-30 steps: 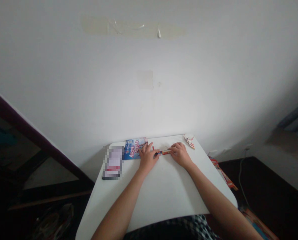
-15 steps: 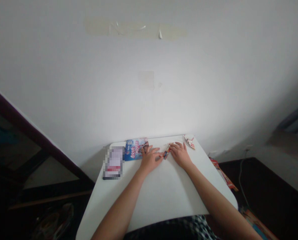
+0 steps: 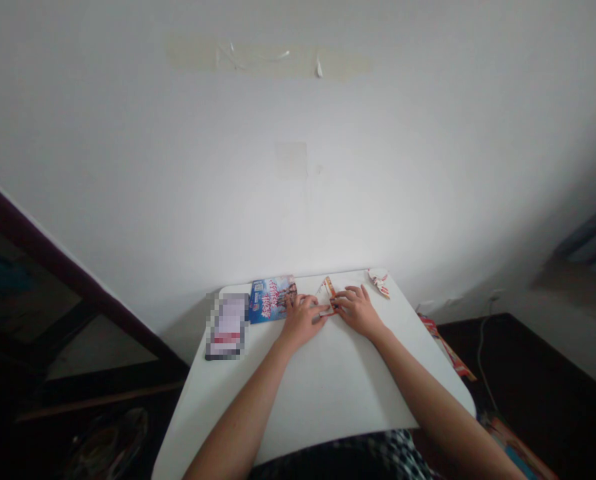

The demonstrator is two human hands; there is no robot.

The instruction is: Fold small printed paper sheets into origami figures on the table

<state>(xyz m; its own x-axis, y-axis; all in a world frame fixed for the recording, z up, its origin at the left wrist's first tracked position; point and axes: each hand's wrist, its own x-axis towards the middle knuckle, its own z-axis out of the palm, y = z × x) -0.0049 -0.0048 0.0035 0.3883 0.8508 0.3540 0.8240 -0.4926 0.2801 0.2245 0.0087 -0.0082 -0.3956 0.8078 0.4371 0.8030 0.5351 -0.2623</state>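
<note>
Between my hands on the white table is a small folded strip of printed paper (image 3: 330, 287), orange and white, its far end pointing toward the wall. My left hand (image 3: 302, 320) has its thumb and forefinger on the near left part of the paper, while its other fingers rest by the edge of a blue printed leaflet (image 3: 265, 308). My right hand (image 3: 361, 312) curls over the paper's right side with its fingertips pressed on it. Part of the paper is hidden under the fingers.
A phone (image 3: 227, 330) with a blurred screen lies at the table's left edge. At the far right corner sits a folded white-and-red paper piece (image 3: 379, 283). The wall (image 3: 298, 220) rises right behind the white table (image 3: 328, 393). Printed papers (image 3: 445, 347) lie beyond the table's right side.
The paper strip has turned from lying crosswise to pointing toward the wall. My left hand has shifted slightly right and nearer; my right fingers have moved onto the strip's side.
</note>
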